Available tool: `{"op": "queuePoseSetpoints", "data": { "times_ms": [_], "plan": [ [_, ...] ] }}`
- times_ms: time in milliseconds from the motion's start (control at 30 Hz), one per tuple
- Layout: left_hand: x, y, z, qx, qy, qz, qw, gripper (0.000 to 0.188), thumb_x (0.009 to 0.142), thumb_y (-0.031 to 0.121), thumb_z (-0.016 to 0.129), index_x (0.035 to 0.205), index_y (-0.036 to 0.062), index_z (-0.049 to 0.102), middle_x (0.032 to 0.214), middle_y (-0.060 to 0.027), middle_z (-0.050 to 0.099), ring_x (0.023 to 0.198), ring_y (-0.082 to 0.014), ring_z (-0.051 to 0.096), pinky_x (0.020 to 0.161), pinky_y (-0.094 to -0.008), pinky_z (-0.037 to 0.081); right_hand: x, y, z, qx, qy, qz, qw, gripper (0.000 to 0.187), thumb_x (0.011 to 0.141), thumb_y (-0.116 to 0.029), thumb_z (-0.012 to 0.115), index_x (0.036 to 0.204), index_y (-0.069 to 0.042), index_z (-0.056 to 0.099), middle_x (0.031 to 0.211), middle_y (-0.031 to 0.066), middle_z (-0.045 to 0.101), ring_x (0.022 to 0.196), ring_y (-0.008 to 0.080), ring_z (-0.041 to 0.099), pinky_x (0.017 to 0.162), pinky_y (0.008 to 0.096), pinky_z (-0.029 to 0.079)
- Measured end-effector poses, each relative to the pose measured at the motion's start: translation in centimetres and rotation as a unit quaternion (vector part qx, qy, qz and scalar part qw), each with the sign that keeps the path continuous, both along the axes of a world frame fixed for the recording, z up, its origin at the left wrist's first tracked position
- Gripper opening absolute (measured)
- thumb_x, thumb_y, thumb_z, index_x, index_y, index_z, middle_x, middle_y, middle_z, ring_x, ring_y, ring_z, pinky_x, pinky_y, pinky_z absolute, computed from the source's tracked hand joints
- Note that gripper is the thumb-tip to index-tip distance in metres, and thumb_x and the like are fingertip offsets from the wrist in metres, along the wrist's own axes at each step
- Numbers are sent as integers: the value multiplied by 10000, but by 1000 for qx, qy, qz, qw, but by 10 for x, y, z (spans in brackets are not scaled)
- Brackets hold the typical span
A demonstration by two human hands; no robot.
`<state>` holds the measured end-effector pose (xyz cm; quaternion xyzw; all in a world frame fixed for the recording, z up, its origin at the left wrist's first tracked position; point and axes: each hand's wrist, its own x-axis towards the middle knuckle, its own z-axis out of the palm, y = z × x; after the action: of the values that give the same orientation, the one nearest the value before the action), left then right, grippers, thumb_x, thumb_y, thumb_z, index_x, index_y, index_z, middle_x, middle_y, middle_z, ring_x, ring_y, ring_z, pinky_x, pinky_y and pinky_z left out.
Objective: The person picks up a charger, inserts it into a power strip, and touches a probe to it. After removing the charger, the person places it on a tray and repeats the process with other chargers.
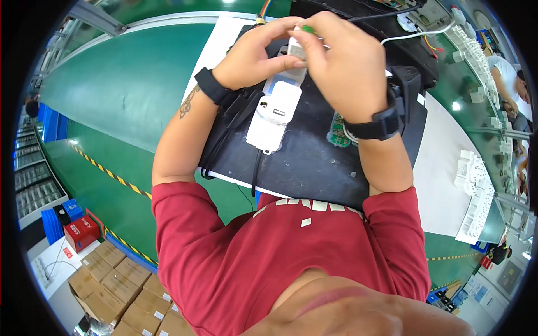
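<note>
Both of my hands meet over the far part of the black mat (305,173). My left hand (255,56) is closed, its thumb and fingers around a small white plastic block (296,49). Above that block my right hand (353,61) is closed in a pinch, with a small green piece (307,29) showing at its fingertips; its exact kind is unclear. Below my hands lies a white power strip (264,134) with a white plug adapter (282,102) on it. Near my right wrist, a green circuit board (338,132) rests on the mat, partly covered.
Black cables (224,131) run left of the power strip. Colored wires (263,10) and a white cable (417,35) lie at the far side. Rows of small white parts (475,190) stand on the right-hand bench. A co-worker (507,84) sits at far right. Cardboard boxes (115,285) are stacked lower left.
</note>
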<state>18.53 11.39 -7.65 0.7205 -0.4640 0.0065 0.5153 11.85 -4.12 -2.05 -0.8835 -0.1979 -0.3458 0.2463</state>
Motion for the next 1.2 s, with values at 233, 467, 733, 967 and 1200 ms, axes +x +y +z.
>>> {"op": "queuePoseSetpoints", "data": {
  "times_ms": [233, 467, 733, 967, 1200],
  "plan": [
    [0, -3, -1, 16, 46, 29, 998, 535, 729, 152, 684, 1190, -6, 463, 1139, -148, 546, 1041, -238, 531, 912, -319, 391, -6, -4, -8, -19, -5, 6, 1000, 218, 688, -74, 601, 903, -39, 597, 857, 120, 615, 792, 289, 590, 684, 355, 477],
    [-5, -5, 9, 44, 70, 49, 995, 510, 711, 106, 659, 1170, -14, 472, 1142, -150, 540, 1082, -241, 499, 940, -328, 361, -11, 1, -5, 6, 20, -11, 1000, 213, 665, -68, 593, 877, -65, 567, 859, 101, 617, 807, 269, 596, 672, 349, 480],
    [-8, -4, 6, -28, 213, -13, 976, 559, 755, 91, 681, 1232, -10, 409, 1196, -109, 490, 1097, -187, 470, 925, -302, 372, -5, -4, -13, 5, 2, 21, 1000, 277, 646, -92, 615, 913, -42, 562, 860, 103, 609, 815, 275, 583, 700, 344, 473],
    [-10, -5, 6, -33, 158, 19, 987, 670, 726, 40, 681, 1296, -2, 331, 1179, -108, 495, 1082, -185, 476, 926, -306, 371, -5, -6, -16, 23, -5, 28, 999, 270, 687, -126, 617, 919, -6, 554, 883, 119, 592, 844, 287, 561, 729, 350, 463],
    [-7, -4, 3, 16, 51, 59, 997, 664, 710, -1, 635, 1307, 20, 345, 1205, -176, 496, 1111, -256, 489, 939, -328, 367, -2, -6, -25, 30, -48, 39, 998, 221, 722, -132, 601, 883, 10, 550, 857, 125, 579, 824, 287, 549, 735, 360, 451]
  ]
}}
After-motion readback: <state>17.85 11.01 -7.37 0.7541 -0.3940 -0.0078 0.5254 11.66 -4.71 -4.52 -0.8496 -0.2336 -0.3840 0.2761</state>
